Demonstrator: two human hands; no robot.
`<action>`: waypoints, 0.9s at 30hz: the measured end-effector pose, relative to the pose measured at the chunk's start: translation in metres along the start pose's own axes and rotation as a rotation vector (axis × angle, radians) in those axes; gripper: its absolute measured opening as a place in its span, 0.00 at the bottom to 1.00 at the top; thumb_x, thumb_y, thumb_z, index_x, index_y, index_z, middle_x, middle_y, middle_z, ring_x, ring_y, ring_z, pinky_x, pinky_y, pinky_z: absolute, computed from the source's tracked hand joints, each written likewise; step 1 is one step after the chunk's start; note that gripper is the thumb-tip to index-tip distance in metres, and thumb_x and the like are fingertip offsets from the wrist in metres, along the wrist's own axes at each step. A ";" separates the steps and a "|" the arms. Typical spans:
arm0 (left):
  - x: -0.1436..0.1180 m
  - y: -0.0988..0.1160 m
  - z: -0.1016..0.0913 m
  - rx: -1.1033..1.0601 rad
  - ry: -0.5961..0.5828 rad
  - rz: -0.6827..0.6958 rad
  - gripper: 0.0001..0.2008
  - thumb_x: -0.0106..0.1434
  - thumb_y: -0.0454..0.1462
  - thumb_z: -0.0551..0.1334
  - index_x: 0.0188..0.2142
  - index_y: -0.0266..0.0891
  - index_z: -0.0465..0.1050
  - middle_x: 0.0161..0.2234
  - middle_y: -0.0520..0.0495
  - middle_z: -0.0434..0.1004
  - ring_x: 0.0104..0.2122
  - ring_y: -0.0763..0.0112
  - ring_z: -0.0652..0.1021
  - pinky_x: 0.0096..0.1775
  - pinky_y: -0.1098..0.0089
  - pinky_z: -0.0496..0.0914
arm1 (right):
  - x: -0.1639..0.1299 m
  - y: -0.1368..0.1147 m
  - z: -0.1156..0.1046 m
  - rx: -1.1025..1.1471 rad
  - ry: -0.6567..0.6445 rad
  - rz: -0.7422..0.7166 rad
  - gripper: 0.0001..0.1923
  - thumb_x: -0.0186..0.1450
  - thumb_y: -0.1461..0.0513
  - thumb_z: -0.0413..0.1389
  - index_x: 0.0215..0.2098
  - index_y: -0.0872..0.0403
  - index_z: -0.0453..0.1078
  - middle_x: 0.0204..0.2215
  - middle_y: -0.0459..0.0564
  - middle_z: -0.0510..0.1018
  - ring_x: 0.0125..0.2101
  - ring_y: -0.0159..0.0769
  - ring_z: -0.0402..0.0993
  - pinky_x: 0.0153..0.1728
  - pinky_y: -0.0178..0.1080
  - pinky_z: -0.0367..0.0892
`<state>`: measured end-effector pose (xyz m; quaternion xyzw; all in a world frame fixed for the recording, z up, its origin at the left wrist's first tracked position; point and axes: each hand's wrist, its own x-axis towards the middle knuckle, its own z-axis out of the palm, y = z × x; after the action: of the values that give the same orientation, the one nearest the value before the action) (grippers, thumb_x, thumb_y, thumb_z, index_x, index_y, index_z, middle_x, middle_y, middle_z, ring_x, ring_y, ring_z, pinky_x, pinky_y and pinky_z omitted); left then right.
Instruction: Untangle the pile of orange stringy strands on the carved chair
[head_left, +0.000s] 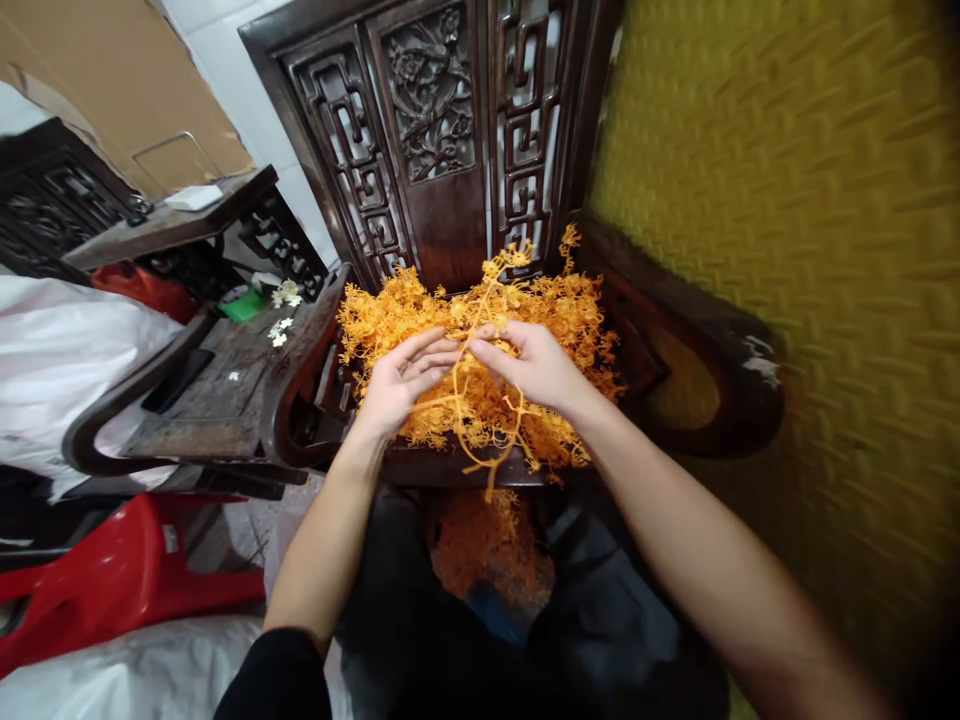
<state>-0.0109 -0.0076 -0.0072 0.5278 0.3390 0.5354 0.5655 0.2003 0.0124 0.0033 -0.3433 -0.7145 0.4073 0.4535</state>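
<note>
Right hand (534,366) pinches sprig (458,388), long axis near-far. Left hand (399,384) at its left side, grip unclear.

1 head camera, facing forward, down.

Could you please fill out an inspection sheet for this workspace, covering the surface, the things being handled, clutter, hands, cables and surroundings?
Surface: dark wooden chair seat with a carved openwork back, largely covered by the heap.
Job's things: orange sprig with a looping stem, held above a heap of orange sprigs.
Clutter: pale flower-shaped pieces and a green object on the wooden seat at left.
Hands: right hand has a thumb-and-finger grip on the sprig; left hand is beside it, grip unclear.
Cables: nothing seen.
Surroundings: red plastic furniture and white sacking at left; yellow textured surface at right.
</note>
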 end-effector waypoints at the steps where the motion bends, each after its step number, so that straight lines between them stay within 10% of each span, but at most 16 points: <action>1: 0.000 0.001 -0.001 -0.029 0.001 -0.045 0.25 0.56 0.41 0.75 0.52 0.38 0.77 0.49 0.38 0.82 0.47 0.60 0.82 0.51 0.59 0.77 | 0.000 0.002 0.000 -0.037 -0.013 -0.040 0.15 0.70 0.53 0.56 0.35 0.55 0.75 0.27 0.46 0.76 0.26 0.32 0.69 0.31 0.37 0.64; 6: 0.000 -0.003 0.010 0.066 0.037 -0.126 0.21 0.56 0.48 0.74 0.43 0.37 0.82 0.46 0.39 0.83 0.39 0.64 0.82 0.36 0.67 0.79 | 0.004 0.014 0.008 -0.243 -0.090 -0.181 0.14 0.70 0.54 0.56 0.37 0.55 0.76 0.32 0.50 0.79 0.33 0.36 0.73 0.37 0.39 0.64; 14: 0.007 0.002 0.015 0.185 0.382 0.168 0.14 0.58 0.47 0.72 0.32 0.38 0.80 0.28 0.49 0.78 0.28 0.73 0.77 0.30 0.72 0.74 | 0.000 0.017 0.013 -0.450 -0.222 -0.085 0.19 0.68 0.52 0.56 0.24 0.54 0.68 0.22 0.47 0.72 0.24 0.33 0.62 0.30 0.38 0.55; 21: 0.003 -0.005 0.009 0.368 0.040 -0.091 0.14 0.57 0.46 0.73 0.34 0.38 0.83 0.34 0.45 0.83 0.34 0.69 0.78 0.38 0.70 0.72 | -0.003 0.015 0.008 -0.312 -0.120 -0.120 0.15 0.69 0.52 0.56 0.31 0.54 0.74 0.27 0.48 0.77 0.28 0.35 0.69 0.34 0.38 0.60; 27: 0.004 -0.017 0.023 0.246 0.244 0.038 0.12 0.54 0.43 0.75 0.30 0.37 0.81 0.29 0.48 0.81 0.30 0.72 0.77 0.37 0.70 0.70 | -0.002 0.008 0.011 -0.401 -0.158 -0.103 0.15 0.69 0.54 0.56 0.29 0.54 0.73 0.24 0.47 0.74 0.25 0.34 0.65 0.30 0.38 0.56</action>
<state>0.0162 -0.0074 -0.0175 0.5304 0.4581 0.5606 0.4410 0.1920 0.0110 -0.0076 -0.3566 -0.8312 0.2589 0.3389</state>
